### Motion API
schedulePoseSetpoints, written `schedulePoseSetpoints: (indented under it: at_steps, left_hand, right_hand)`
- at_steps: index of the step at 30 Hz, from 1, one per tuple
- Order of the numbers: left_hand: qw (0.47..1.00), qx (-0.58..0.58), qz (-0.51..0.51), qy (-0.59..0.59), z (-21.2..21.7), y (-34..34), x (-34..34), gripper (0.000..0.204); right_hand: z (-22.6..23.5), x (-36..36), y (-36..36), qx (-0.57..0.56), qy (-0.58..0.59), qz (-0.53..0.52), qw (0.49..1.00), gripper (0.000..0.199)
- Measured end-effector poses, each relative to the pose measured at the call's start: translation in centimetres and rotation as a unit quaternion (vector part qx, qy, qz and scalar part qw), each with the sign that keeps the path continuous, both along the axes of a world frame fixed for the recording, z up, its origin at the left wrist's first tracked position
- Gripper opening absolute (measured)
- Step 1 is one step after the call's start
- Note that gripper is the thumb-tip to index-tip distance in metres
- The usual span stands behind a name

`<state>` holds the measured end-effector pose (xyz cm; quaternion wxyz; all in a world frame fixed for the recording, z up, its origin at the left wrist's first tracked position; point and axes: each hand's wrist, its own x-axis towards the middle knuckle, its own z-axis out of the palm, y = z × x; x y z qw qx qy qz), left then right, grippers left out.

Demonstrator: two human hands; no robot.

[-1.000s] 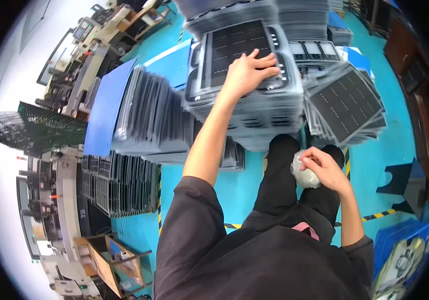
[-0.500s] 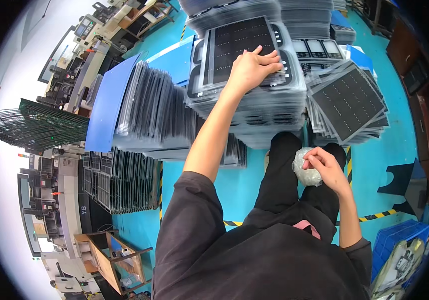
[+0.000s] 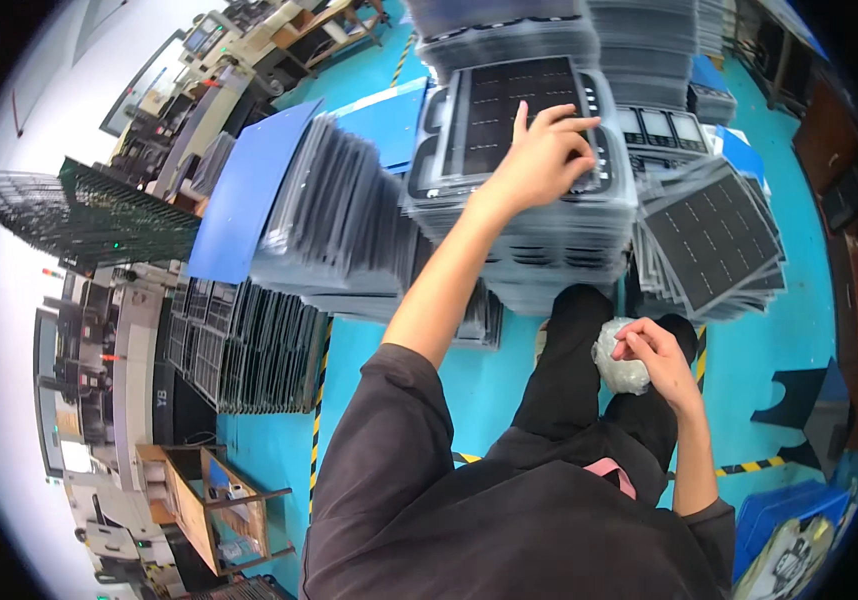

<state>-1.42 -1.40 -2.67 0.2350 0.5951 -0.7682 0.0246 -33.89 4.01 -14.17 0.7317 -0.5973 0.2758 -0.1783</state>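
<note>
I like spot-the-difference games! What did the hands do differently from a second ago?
The left hand lay flat on the top tray of the stack; now its fingers have lifted and curled, only partly touching it. The right hand still holds the crumpled clear plastic wad near the legs. The stacks haven't moved.

Bright, even overhead light is filling the scene; colours are reading strong on the teal floor [image 3: 749, 350]. Shadows are staying soft & short, w/ only a faint one sitting under the tray stack [image 3: 524, 200]. Glare is blowing out the area far left of that stack, going near white. Fisheye is bending straight edges hard around the stack, & a black vignette is ringing the frame. Centre is looking sharp; detail is softening toward the rim. Slight blur is showing on the left hand [image 3: 544, 155].
</note>
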Motion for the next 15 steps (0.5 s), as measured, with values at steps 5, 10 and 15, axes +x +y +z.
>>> schedulePoseSetpoints:
  at_steps: [5,10,15]
  left_hand:
    - [1.000,-0.001,-0.007,0.010,-0.9,-0.4,0.3,0.019]
    - [0.990,-0.072,0.012,0.121,-0.9,-0.8,0.2,0.014]
    - [0.966,-0.188,0.030,0.176,-2.1,0.3,0.1,0.022]
  right_hand:
    - [0.3,1.0,-0.2,0.004,-0.012,0.013,1.000,0.019]
    - [0.1,0.1,-0.7,-0.002,-0.007,0.004,1.000,0.019]
    - [-0.8,0.2,-0.4,-0.006,-0.009,0.012,1.000,0.020]
